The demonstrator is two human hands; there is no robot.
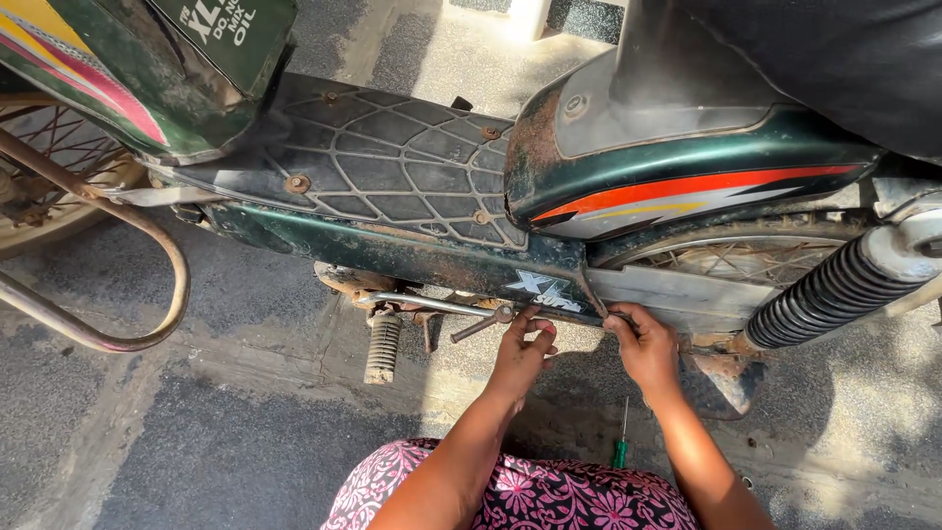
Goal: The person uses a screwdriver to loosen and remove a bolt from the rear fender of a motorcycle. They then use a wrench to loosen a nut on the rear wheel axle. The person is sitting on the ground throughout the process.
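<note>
- While we crouch beside the moped (549, 186), both our hands are up under the lower edge of its dark green side panel (471, 263), just behind the ribbed footboard (392, 167).
- Our left hand (520, 348) has its fingers curled together around a small rusty fastener (503, 315) at the end of a thin rod (432, 305) that runs along under the panel; the grip looks pinched shut on it, though the fingertips hide the contact.
- Our right hand (643, 344) presses against the panel's bottom edge near the rear wheel (746, 260), fingers bent and tucked under; we cannot tell whether it grasps anything or only steadies the panel.
- We judge the step in hand to be working that fastener by hand, with the right hand bracing the bodywork.
- A green-handled screwdriver (621, 447) lies on the ground between our forearms, untouched and within easy reach.
- The next move, as we judge it, calls for a firm turning pinch from the left hand while the right keeps the panel from shifting; if the rust holds, a tool would be needed.
- The footpeg (383, 348) hangs just left of the left hand, and the black spring shock (834, 290) sits well to the right.
</note>
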